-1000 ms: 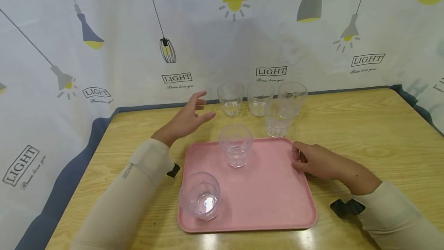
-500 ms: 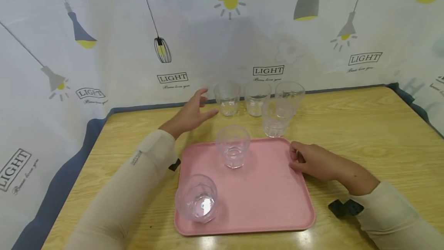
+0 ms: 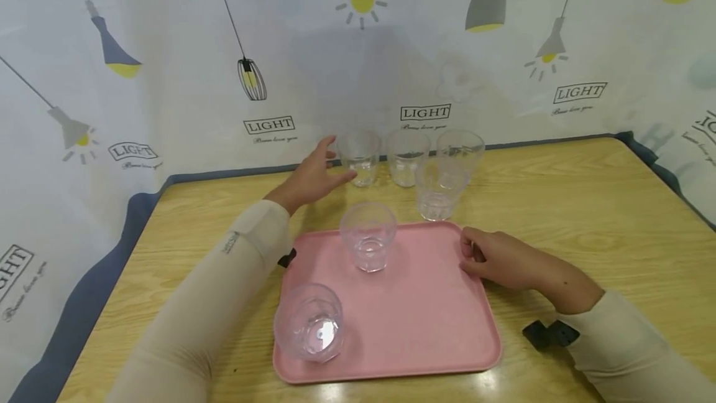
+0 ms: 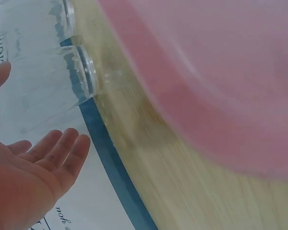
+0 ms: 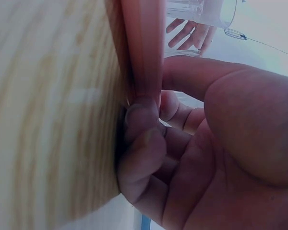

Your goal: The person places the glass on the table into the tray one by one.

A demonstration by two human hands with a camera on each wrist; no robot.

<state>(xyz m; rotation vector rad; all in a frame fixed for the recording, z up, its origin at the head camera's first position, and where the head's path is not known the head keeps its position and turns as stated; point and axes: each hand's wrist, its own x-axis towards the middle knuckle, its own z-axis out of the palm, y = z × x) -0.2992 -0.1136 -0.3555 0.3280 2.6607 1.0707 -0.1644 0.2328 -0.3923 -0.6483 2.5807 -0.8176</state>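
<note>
My left hand (image 3: pixel 314 180) reaches over the back of the table, thumb and fingers spread beside a clear cup (image 3: pixel 360 157). In the left wrist view that cup (image 4: pixel 57 86) stands between the thumb and the fingers, with a gap to the fingertips. On the right, my right hand (image 3: pixel 500 260) pinches the side rim of a pink tray (image 3: pixel 414 328). The right wrist view has the thumb above the tray edge (image 5: pixel 146 48) and curled fingers under it. Two clear cups sit on the tray: one cup (image 3: pixel 369 238) near its back edge, another cup (image 3: pixel 309 323) at its front left corner.
Right of the cup by my left hand stand a second clear cup (image 3: pixel 409 157), a third cup (image 3: pixel 468 151) and, in front, a taller-looking clear cup (image 3: pixel 439 188) just behind the tray. A printed curtain (image 3: pixel 313 36) hangs along the back edge of the wooden table (image 3: pixel 582 216).
My left hand has moved toward the back left cup, its thumb now overlapping it in the head view. The right hand keeps its grip on the tray. The head view has shifted slightly.
</note>
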